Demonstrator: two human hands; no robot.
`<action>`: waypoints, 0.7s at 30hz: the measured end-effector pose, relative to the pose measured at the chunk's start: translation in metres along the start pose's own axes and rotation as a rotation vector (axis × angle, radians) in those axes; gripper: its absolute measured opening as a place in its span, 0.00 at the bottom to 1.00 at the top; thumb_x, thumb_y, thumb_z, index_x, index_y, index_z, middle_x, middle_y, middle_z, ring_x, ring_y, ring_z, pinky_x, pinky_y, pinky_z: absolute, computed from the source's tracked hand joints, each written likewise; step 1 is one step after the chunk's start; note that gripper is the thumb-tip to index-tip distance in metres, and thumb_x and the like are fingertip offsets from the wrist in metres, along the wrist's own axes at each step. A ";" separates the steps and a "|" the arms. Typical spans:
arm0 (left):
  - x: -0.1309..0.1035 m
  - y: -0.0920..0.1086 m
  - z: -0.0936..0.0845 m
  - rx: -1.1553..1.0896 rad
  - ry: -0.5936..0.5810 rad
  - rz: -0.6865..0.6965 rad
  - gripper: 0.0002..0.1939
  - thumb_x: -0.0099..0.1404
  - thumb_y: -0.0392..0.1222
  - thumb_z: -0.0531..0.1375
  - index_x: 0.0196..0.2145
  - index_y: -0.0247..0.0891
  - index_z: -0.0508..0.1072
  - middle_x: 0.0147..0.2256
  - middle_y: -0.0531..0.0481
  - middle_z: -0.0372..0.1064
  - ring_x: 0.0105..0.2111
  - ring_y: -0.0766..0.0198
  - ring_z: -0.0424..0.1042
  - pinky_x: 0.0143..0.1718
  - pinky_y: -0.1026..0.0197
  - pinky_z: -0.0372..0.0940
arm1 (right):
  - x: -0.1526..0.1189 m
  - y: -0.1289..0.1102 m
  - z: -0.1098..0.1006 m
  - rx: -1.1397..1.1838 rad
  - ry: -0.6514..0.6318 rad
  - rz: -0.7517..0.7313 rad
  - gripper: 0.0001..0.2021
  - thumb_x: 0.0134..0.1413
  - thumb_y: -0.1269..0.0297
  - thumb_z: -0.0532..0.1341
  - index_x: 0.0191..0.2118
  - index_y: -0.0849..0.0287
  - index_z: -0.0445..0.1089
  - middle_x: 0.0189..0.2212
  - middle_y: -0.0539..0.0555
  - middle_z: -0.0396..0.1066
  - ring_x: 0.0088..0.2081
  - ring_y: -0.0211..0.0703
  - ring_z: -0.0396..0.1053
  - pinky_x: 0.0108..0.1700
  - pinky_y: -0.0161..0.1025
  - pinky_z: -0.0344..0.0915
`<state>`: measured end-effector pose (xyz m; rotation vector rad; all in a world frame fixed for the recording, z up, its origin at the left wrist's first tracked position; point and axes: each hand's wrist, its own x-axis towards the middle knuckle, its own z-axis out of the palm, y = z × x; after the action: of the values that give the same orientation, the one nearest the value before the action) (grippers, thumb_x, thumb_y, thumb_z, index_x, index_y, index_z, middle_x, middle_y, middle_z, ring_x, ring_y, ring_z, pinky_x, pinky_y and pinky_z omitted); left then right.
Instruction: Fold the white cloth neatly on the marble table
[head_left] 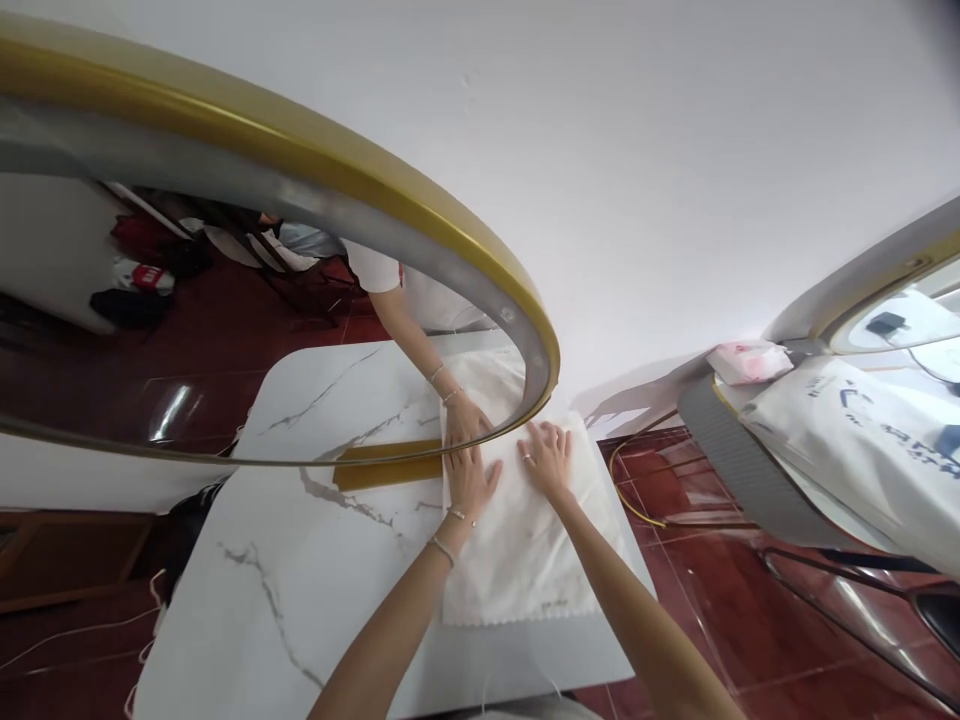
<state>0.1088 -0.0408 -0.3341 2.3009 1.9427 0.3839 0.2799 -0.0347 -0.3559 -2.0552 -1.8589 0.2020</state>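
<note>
We rest our left hand [468,487] palm-down on the white cloth [517,575], fingers stretched out near the lower edge of the mirror [247,300], which reflects that hand. Our right hand [548,460], wearing a ring [526,457], lies on the cloth too, fingers parted and slightly bent. The cloth sits spread on the marbled table [247,600].

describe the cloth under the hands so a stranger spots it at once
A big gold-rimmed mirror rises over a white, grey-veined table. On its right part, under the left hand and right hand, lies a pale, slightly wrinkled cloth. Its scalloped near edge and unveined fabric set it apart from the table.
</note>
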 end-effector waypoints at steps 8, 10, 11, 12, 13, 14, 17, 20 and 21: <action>0.048 0.011 0.003 0.028 -0.054 -0.029 0.27 0.68 0.55 0.49 0.53 0.31 0.69 0.52 0.34 0.69 0.56 0.42 0.62 0.57 0.44 0.55 | 0.042 0.001 0.002 -0.062 -0.041 -0.078 0.23 0.65 0.55 0.47 0.60 0.56 0.62 0.61 0.60 0.58 0.65 0.55 0.48 0.65 0.61 0.37; 0.036 0.009 0.000 0.031 -0.054 -0.028 0.26 0.69 0.53 0.49 0.54 0.30 0.68 0.53 0.34 0.68 0.56 0.42 0.62 0.57 0.43 0.55 | 0.025 0.005 -0.004 -0.073 -0.044 -0.091 0.24 0.65 0.55 0.46 0.63 0.55 0.57 0.65 0.59 0.52 0.66 0.53 0.45 0.65 0.58 0.37; 0.026 0.008 -0.002 0.032 -0.053 -0.018 0.26 0.69 0.52 0.49 0.55 0.31 0.67 0.54 0.34 0.67 0.57 0.42 0.62 0.58 0.43 0.54 | 0.010 0.007 -0.007 -0.079 -0.042 -0.097 0.25 0.65 0.55 0.46 0.64 0.55 0.54 0.66 0.58 0.49 0.67 0.53 0.43 0.66 0.58 0.37; 0.015 0.006 -0.004 0.034 -0.041 0.000 0.26 0.69 0.50 0.49 0.57 0.32 0.66 0.56 0.34 0.65 0.58 0.42 0.60 0.59 0.42 0.53 | -0.008 0.011 -0.010 -0.088 -0.034 -0.103 0.25 0.66 0.56 0.45 0.65 0.54 0.52 0.67 0.57 0.47 0.68 0.52 0.41 0.66 0.57 0.38; 0.002 0.003 -0.006 0.036 -0.016 0.021 0.26 0.69 0.49 0.50 0.59 0.33 0.64 0.59 0.35 0.62 0.59 0.42 0.58 0.60 0.41 0.51 | -0.028 0.015 -0.014 -0.096 -0.025 -0.109 0.25 0.66 0.55 0.45 0.66 0.53 0.51 0.67 0.57 0.45 0.68 0.52 0.40 0.66 0.58 0.37; -0.010 0.001 -0.007 0.039 0.018 0.044 0.26 0.69 0.49 0.50 0.60 0.34 0.63 0.61 0.36 0.58 0.61 0.42 0.55 0.60 0.41 0.50 | -0.048 0.019 -0.017 -0.110 -0.002 -0.126 0.25 0.66 0.56 0.45 0.67 0.51 0.49 0.68 0.56 0.45 0.68 0.52 0.40 0.65 0.58 0.37; -0.031 -0.003 -0.008 0.051 0.109 0.083 0.28 0.68 0.49 0.51 0.62 0.36 0.60 0.64 0.38 0.51 0.63 0.41 0.49 0.62 0.40 0.47 | -0.090 0.029 -0.022 -0.138 0.041 -0.158 0.27 0.65 0.55 0.47 0.68 0.48 0.45 0.67 0.55 0.46 0.68 0.54 0.40 0.65 0.59 0.38; -0.020 0.002 -0.007 0.064 0.053 0.041 0.28 0.67 0.51 0.53 0.60 0.36 0.62 0.60 0.34 0.57 0.60 0.38 0.55 0.59 0.37 0.51 | -0.085 0.033 -0.026 -0.125 0.040 -0.100 0.26 0.64 0.52 0.48 0.66 0.48 0.51 0.64 0.57 0.54 0.65 0.56 0.48 0.64 0.60 0.41; -0.010 0.004 -0.007 0.051 0.011 0.020 0.28 0.66 0.53 0.53 0.59 0.35 0.64 0.58 0.33 0.61 0.58 0.37 0.58 0.57 0.36 0.53 | -0.072 0.033 -0.026 -0.116 0.038 -0.063 0.26 0.64 0.51 0.48 0.64 0.50 0.55 0.62 0.58 0.57 0.63 0.57 0.51 0.63 0.59 0.44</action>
<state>0.1095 -0.0518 -0.3276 2.3559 1.9576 0.3539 0.3107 -0.1122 -0.3533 -2.0571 -1.9506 0.0395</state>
